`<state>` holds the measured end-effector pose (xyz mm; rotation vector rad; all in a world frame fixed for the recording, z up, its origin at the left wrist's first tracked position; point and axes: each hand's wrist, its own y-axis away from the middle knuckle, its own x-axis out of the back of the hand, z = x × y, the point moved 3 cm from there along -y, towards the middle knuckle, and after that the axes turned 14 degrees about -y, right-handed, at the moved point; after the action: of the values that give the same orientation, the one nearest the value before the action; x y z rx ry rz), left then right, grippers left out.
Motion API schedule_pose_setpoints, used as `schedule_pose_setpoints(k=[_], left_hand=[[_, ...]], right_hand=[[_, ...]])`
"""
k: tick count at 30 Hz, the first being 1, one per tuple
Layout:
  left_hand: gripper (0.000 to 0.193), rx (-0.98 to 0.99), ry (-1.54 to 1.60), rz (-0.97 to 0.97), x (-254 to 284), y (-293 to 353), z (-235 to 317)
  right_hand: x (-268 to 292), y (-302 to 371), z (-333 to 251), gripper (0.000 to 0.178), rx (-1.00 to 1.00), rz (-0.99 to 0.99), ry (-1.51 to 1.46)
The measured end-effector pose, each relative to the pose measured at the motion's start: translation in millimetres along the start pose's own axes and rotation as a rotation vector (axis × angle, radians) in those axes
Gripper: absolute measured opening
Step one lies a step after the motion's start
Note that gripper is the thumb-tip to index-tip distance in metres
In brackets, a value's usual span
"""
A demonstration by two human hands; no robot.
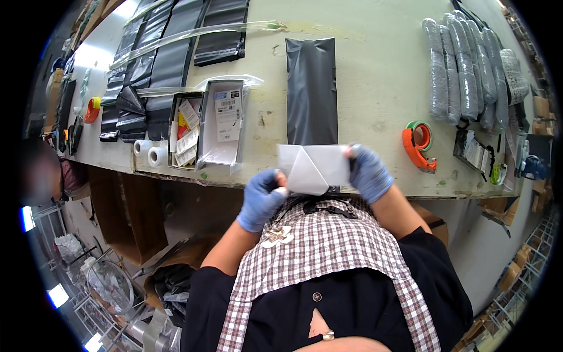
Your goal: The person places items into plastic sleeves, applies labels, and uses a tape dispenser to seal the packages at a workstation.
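Both of my hands wear blue gloves with the fingertips bare. Between them, at the table's front edge, they stretch a white sheet (337,164) with a diagonal fold line and a flap hanging at its lower side. My left hand (258,202) is closed on the lower left side of the sheet, its fingers slightly blurred. At the upper right corner, my right hand (370,172) pinches the sheet. Directly beyond lies a flat, dark grey plastic mailing bag (312,91), lengthwise on the table; the sheet covers its near end.
An orange tape dispenser (415,151) and grey wrapped bundles (463,67) lie right. Left are an open box of labels (186,138), a grey tray with a label sheet (221,154), white rolls (157,156) and black bags (170,56) under clear strips. Another person (73,179) is at far left.
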<state>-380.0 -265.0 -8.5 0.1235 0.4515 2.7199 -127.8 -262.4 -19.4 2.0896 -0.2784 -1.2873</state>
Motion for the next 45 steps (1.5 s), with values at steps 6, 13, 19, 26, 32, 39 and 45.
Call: schedule_pose_setpoints(k=[6,13,19,26,32,39,45], left_hand=[[0.018,0.469,-0.915,-0.039,120,55,-78],[0.026,0.689,-1.296,0.021,140,77,-96],[0.012,0.155,-0.992,0.177,78,58,-53],[0.055,-0.397,-1.005,0.109,-30,-11,14],[0.089,-0.332,-1.028,0.169,-45,-32,-37],[0.096,-0.253,-0.88,0.013,-64,-40,-43],[0.091,0.04,-0.699,-0.35,-93,-4,-71]], right_hand=[[-15,-7,-106,0.009,0.888,-0.052,0.54],[-63,-74,-22,0.018,1.13,-0.366,1.9],[-58,-45,9,0.052,0.868,-0.464,1.868],[-97,-169,-33,0.077,0.716,0.241,2.002],[13,-9,47,0.068,0.718,-0.404,1.682],[103,46,-98,0.063,1.146,0.773,2.139],[110,71,-83,0.036,0.871,0.85,2.012]])
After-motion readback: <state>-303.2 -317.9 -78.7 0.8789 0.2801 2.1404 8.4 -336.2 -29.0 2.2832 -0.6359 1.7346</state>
